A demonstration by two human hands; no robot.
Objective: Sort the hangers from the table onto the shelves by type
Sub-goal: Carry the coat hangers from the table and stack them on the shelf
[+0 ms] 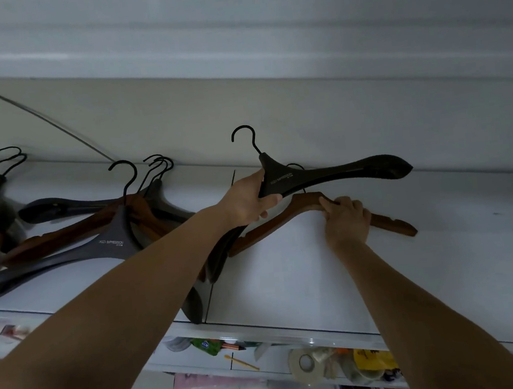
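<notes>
Grips the matte black hanger (341,175) at its neck with curled fingers of the left hand (246,203), just above the white shelf (441,239); clasps one arm of the brown wooden hanger (268,230), flat on that shelf, with the right hand (347,218). Could snag the thin hooks together, dragging both off the smooth board. Broad rounded shoulders versus slim notched wood.

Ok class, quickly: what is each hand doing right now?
Left hand: grips the black hanger.
Right hand: grips the brown wooden hanger.
</notes>
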